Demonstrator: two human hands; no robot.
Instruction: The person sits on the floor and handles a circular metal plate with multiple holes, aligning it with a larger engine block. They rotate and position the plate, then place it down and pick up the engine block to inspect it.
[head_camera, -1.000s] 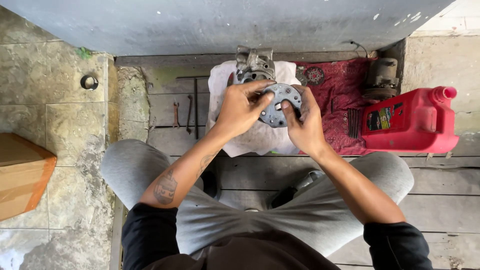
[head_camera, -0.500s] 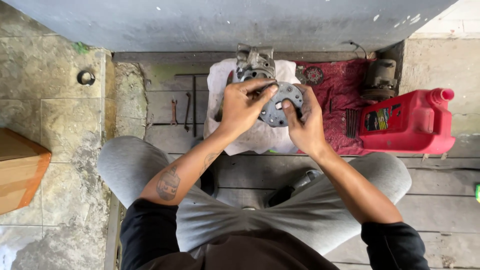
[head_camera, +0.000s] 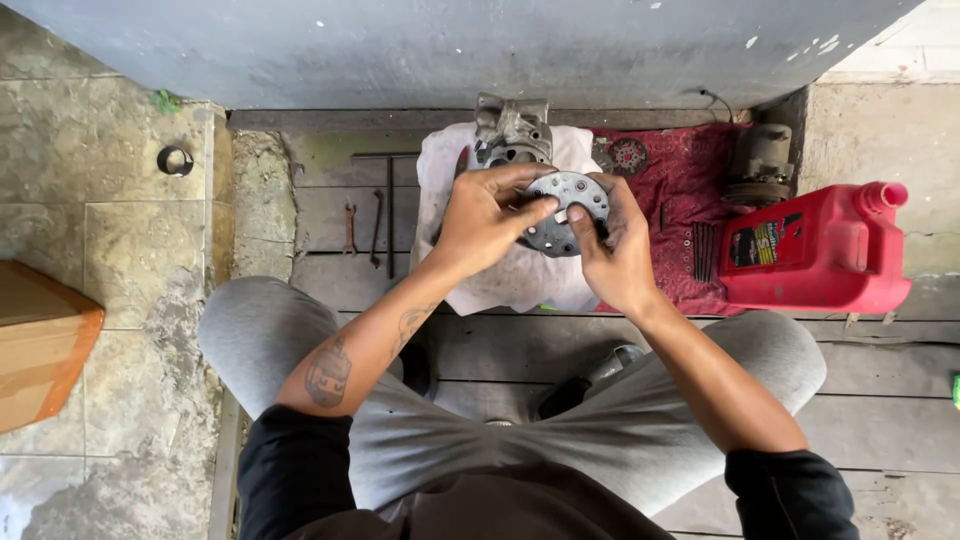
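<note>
Both hands were closed on one round grey metal plate (head_camera: 565, 212) with holes, held above a white cloth (head_camera: 500, 275) spread on the wooden plank floor (head_camera: 880, 380). The left hand (head_camera: 485, 220) curled over the plate's left side, its thumb pressed across the face; the right hand (head_camera: 612, 250) gripped the right rim, thumb tip on the face beside the left thumb.

Just behind the plate one grey cast metal housing (head_camera: 512, 132) stood on the cloth. To the right lay one red patterned cloth (head_camera: 680, 215) carrying a small round part (head_camera: 628, 156) and a dark cylindrical part (head_camera: 760, 165). One red plastic jug (head_camera: 815, 250) lay on its side at that cloth's right edge.

Left of the white cloth, two small wrenches (head_camera: 362, 228) and a thin rod (head_camera: 389, 205) lay on the planks, well apart from the hands. One black ring (head_camera: 175, 160) sat on the stone tiles (head_camera: 100, 250), and one brown box (head_camera: 40, 350) met the left edge. A grey wall (head_camera: 450, 50) closed off the far side.
</note>
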